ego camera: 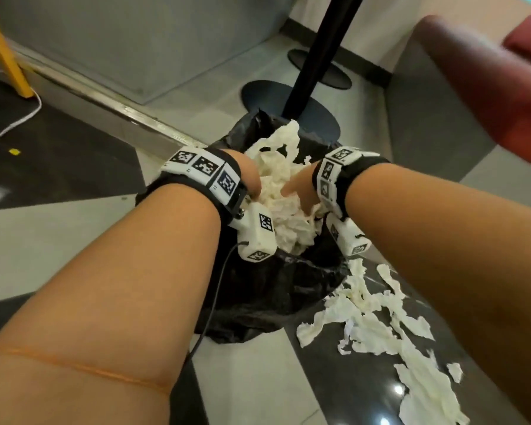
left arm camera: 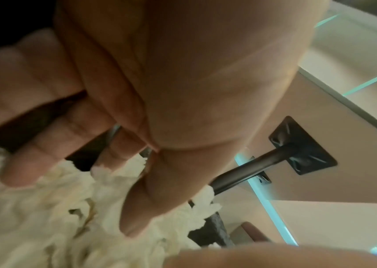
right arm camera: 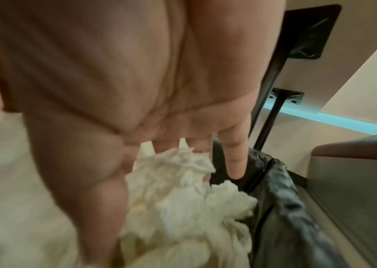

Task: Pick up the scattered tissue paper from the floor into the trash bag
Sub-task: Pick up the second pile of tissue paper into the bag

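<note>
The black trash bag (ego camera: 273, 289) stands on the floor with its mouth open and a big wad of white tissue paper (ego camera: 284, 210) in it. Both my hands are inside the mouth. My left hand (ego camera: 252, 179) presses on the wad from the left with straight, spread fingers (left arm camera: 33, 163) and its thumb (left arm camera: 141, 208) pointing down at the tissue (left arm camera: 56, 217). From the right, my right hand (ego camera: 295, 188) pushes its straight fingers (right arm camera: 235, 159) into the tissue (right arm camera: 182, 195), beside the bag's wall (right arm camera: 281, 190). More torn tissue strips (ego camera: 374, 317) lie scattered on the floor to the bag's right.
A black table pole (ego camera: 316, 53) rises from a round dark base (ego camera: 258, 93) just behind the bag. A red-topped grey bench (ego camera: 472, 96) stands at right. A metal floor strip, a yellow leg (ego camera: 10, 56) and a white cable (ego camera: 19, 118) are at left.
</note>
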A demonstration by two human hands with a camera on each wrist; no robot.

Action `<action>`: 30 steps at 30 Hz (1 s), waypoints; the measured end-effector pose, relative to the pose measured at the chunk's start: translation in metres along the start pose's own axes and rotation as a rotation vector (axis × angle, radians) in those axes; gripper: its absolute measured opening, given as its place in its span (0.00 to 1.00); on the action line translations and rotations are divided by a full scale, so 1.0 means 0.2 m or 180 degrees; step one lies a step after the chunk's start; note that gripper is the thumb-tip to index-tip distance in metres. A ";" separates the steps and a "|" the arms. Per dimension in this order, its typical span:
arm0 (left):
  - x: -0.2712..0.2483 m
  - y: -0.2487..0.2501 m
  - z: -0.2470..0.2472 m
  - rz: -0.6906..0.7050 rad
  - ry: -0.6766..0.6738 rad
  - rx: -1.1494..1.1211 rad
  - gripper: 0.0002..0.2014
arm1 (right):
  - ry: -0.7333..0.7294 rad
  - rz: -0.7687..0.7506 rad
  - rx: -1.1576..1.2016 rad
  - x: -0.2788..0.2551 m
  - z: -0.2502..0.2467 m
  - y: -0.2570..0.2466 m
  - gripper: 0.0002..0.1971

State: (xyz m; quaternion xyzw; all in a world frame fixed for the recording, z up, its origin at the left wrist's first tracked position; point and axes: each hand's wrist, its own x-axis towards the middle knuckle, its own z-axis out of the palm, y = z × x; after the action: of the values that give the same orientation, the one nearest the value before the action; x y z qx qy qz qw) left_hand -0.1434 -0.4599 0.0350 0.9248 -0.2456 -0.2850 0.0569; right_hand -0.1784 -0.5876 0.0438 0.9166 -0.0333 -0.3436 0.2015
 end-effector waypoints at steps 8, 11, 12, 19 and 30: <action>-0.07 0.17 0.00 0.0079 0.0196 0.0337 0.24 | 0.0948 0.0002 0.1175 -0.51 0.19 0.45 0.20; -0.12 0.28 0.00 0.0209 0.0786 0.0639 0.23 | 0.0874 0.0198 0.1471 -0.68 0.49 0.65 0.15; -0.14 0.33 -0.01 0.0297 0.1128 0.0661 0.23 | 0.0756 0.0272 0.1484 -0.71 0.63 0.71 0.15; -0.27 0.94 0.23 0.1574 0.1559 0.0335 0.19 | -0.0505 0.0710 0.1447 -0.83 1.87 0.86 0.24; 0.00 1.24 1.37 0.1059 -0.0099 0.0680 0.21 | -0.0462 -0.0694 0.1307 -1.06 2.79 0.50 0.49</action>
State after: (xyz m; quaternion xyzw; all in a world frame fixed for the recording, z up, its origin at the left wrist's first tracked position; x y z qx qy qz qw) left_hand -0.4010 -0.6668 -0.1324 0.8677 -0.4248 -0.2582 0.0010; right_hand -0.6914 -0.8292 -0.1667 0.9094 -0.0177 -0.4144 -0.0302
